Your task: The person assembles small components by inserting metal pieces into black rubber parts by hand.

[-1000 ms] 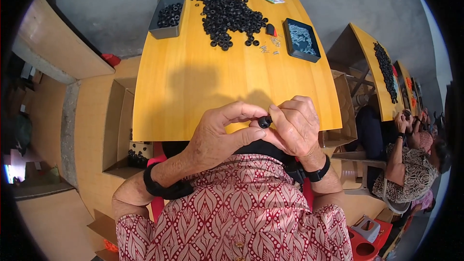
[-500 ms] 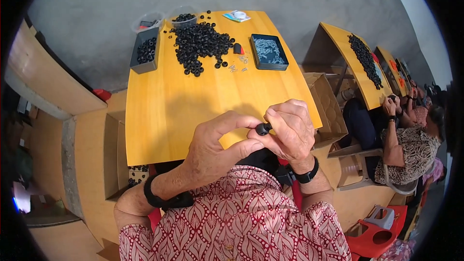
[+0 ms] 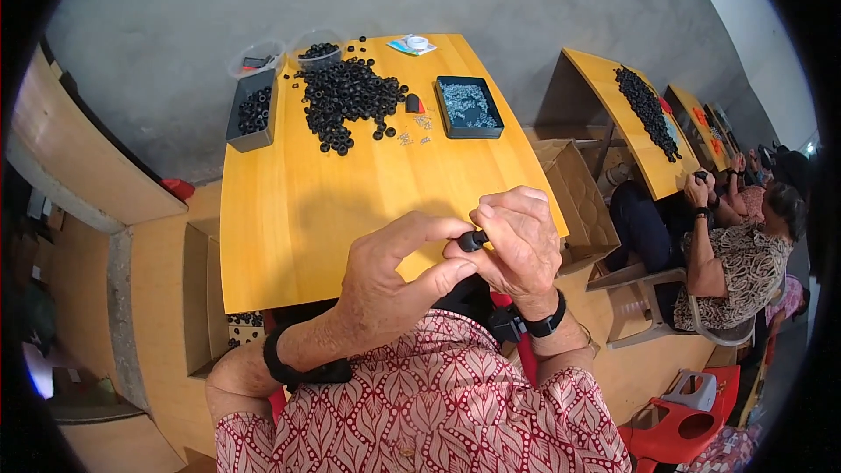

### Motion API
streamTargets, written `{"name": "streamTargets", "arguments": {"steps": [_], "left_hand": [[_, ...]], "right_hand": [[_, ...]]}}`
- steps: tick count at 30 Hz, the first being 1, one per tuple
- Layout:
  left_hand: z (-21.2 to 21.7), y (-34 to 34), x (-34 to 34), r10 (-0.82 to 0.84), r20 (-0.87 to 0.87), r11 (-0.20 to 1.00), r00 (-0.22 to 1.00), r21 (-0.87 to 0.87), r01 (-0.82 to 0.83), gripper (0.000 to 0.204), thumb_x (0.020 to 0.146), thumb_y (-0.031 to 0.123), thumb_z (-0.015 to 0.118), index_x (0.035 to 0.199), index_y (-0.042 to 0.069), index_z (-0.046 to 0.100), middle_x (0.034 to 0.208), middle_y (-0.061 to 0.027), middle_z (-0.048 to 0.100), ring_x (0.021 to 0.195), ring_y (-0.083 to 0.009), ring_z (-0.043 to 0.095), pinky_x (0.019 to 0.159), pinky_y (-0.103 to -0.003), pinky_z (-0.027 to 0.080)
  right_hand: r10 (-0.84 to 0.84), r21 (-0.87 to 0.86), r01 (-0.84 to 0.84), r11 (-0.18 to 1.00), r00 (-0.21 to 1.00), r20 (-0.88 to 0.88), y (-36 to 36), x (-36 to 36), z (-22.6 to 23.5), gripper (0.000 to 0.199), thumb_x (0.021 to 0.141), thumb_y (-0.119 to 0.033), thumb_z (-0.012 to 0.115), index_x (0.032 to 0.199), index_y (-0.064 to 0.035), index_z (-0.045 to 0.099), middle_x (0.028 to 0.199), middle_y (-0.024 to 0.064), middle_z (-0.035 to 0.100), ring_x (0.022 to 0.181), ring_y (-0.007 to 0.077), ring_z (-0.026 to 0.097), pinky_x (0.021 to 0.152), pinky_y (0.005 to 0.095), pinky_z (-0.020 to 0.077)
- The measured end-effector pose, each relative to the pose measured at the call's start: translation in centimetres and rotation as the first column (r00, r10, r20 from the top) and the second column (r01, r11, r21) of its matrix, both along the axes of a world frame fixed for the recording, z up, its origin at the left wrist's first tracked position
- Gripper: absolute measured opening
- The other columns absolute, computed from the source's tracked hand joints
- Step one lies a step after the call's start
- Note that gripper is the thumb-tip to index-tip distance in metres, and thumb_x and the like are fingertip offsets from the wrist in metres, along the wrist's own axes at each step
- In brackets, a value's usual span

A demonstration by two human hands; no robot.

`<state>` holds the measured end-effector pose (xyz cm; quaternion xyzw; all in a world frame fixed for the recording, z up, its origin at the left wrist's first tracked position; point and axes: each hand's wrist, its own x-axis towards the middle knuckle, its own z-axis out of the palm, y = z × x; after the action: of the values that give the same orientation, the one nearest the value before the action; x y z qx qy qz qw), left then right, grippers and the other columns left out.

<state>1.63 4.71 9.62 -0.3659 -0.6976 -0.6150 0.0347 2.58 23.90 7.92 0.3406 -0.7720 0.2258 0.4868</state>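
Observation:
In front of my chest, over the table's near edge, my right hand [image 3: 519, 250] pinches a small black round plastic piece [image 3: 472, 241] between thumb and fingers. My left hand [image 3: 390, 271] makes a wide C beside it: its index fingertip meets the piece, while the thumb stays lower and apart. The other left fingers are hidden. Loose black ring-like pieces [image 3: 346, 96] lie heaped at the table's far side. Beside them are a black-and-red object [image 3: 414, 104], some small metal parts [image 3: 424, 123] and a dark tray [image 3: 474, 133] of silvery parts.
A grey bin [image 3: 254, 137] and a clear tub [image 3: 317, 57] hold black pieces at the far left of the yellow table [image 3: 280, 245]. Open cardboard boxes [image 3: 583, 210] stand at both sides. To the right, a co-worker [image 3: 731, 271] sits at another table [image 3: 604, 96]; red stools are lower right.
The view has shifted slightly, so the table sits lower and further left. The black piece has tilted a little in my right fingers; both hands remain close together around it.

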Motion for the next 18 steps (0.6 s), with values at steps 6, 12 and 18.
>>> {"name": "streamTargets", "arguments": {"steps": [6,12,18], "left_hand": [[-1.1,-0.3,0.0,0.003,0.211,0.998,0.977,0.065,-0.017,0.025,0.084,0.004,0.069,0.108,0.001,0.064,0.100,-0.0083,0.068,0.090,-0.0137,0.064,0.083,-0.028,0.050],[-3.1,-1.3,-1.4,0.107,0.223,0.992,0.969,0.038,-0.119,0.022,0.084,0.003,0.069,0.106,-0.001,0.065,0.099,-0.0080,0.069,0.095,-0.0159,0.066,0.085,-0.028,0.051],[-5.8,-3.4,-2.6,-0.051,0.553,0.996,0.831,0.087,0.004,0.019,0.089,0.008,0.067,0.102,-0.005,0.065,0.089,-0.0021,0.067,0.086,-0.0067,0.060,0.077,-0.022,0.049]], "right_hand": [[-0.035,0.106,0.036,0.994,0.999,-0.016,-0.4,-0.6,-0.3,0.046,0.069,-0.016,0.081,0.108,0.0025,0.066,0.088,0.0081,0.063,0.084,0.0242,0.062,0.071,0.0376,0.0510],[-0.033,0.200,0.031,0.979,0.999,0.007,-1.3,-2.0,-1.1,0.041,0.068,-0.012,0.080,0.102,0.0063,0.065,0.082,0.0087,0.061,0.077,0.0239,0.061,0.067,0.0367,0.0501],[0.017,0.302,-0.025,0.953,0.999,0.027,-2.8,-3.2,-3.3,0.039,0.070,-0.015,0.079,0.101,0.0062,0.066,0.081,0.0070,0.060,0.076,0.0214,0.058,0.065,0.0346,0.0494]]}}
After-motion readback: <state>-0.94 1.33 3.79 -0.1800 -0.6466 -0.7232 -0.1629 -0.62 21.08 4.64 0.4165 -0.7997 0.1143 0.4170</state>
